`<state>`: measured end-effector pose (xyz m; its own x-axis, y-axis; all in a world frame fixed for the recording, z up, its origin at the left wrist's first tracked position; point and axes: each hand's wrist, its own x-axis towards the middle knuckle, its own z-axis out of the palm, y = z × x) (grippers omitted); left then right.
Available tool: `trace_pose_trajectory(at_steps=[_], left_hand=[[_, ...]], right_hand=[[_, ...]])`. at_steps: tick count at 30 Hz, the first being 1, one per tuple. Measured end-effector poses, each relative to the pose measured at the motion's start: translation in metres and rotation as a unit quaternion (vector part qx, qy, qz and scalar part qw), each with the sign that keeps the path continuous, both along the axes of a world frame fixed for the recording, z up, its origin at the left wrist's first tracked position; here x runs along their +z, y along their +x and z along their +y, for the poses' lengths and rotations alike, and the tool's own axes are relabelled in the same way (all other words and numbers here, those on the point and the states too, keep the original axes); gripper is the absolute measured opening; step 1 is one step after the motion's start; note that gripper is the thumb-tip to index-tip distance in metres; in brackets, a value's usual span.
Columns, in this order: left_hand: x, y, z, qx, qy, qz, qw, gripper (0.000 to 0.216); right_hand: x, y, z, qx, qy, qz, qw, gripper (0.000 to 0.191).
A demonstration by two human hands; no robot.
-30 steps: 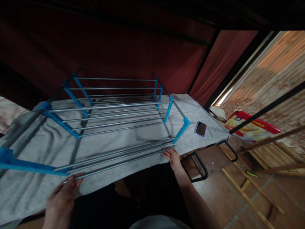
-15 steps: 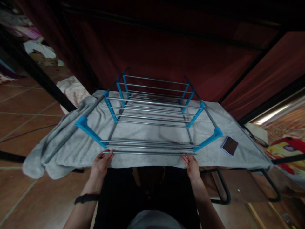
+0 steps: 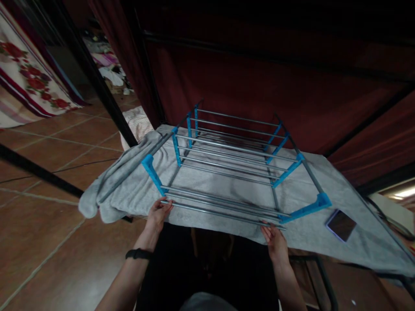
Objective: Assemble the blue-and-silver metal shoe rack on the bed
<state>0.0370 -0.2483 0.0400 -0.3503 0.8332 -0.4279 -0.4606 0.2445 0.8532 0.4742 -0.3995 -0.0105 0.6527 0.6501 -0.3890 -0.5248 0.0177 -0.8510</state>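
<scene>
A loose metal tube (image 3: 217, 213) runs crosswise along the near edge of the cloth. My left hand (image 3: 158, 214) pinches it close to its left end, and my right hand (image 3: 275, 241) has its fingers around it near the right end. Just beyond lies a part-built rack with grey metal tubes (image 3: 231, 147) and blue plastic brackets (image 3: 305, 208). The held tube is nearly parallel to the rack's front tubes. Whether its right end touches the bracket there I cannot tell.
A grey cloth (image 3: 207, 179) covers the surface under the rack, bunched up on the left. To the right lies a phone (image 3: 341, 225) with a purple edge. Dark bed-frame posts (image 3: 94, 77) and a dark red curtain (image 3: 233, 77) stand beyond. Tiled floor (image 3: 48, 242) shows at left.
My view has turned to the left, so the rack, phone and hands appear further right and tilted. Both hands still hold the tube just in front of the rack.
</scene>
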Motion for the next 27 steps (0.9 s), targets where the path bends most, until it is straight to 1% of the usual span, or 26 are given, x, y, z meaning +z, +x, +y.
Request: trace_pose_trajectory(at_steps=[3,7,11,20,27], left_hand=[[-0.002,0.002,-0.001,0.013,0.015,0.011,1.0,0.043],[-0.009,0.006,-0.001,0.046,0.038,0.037,0.998,0.049],[-0.015,0.009,-0.001,0.063,0.055,0.066,0.994,0.054],[-0.024,0.011,-0.001,0.076,0.075,0.119,0.987,0.059],[-0.026,0.014,-0.003,0.079,0.08,0.128,0.985,0.06]], right_hand=[[-0.003,0.001,-0.001,0.004,0.004,-0.011,1.0,0.023],[-0.008,0.003,-0.002,-0.006,0.001,-0.003,1.0,0.03],[-0.012,0.006,-0.003,0.001,-0.004,-0.008,1.0,0.033],[-0.016,0.011,-0.003,0.021,-0.01,-0.035,0.999,0.034],[-0.017,0.013,-0.003,0.024,-0.013,-0.037,0.999,0.036]])
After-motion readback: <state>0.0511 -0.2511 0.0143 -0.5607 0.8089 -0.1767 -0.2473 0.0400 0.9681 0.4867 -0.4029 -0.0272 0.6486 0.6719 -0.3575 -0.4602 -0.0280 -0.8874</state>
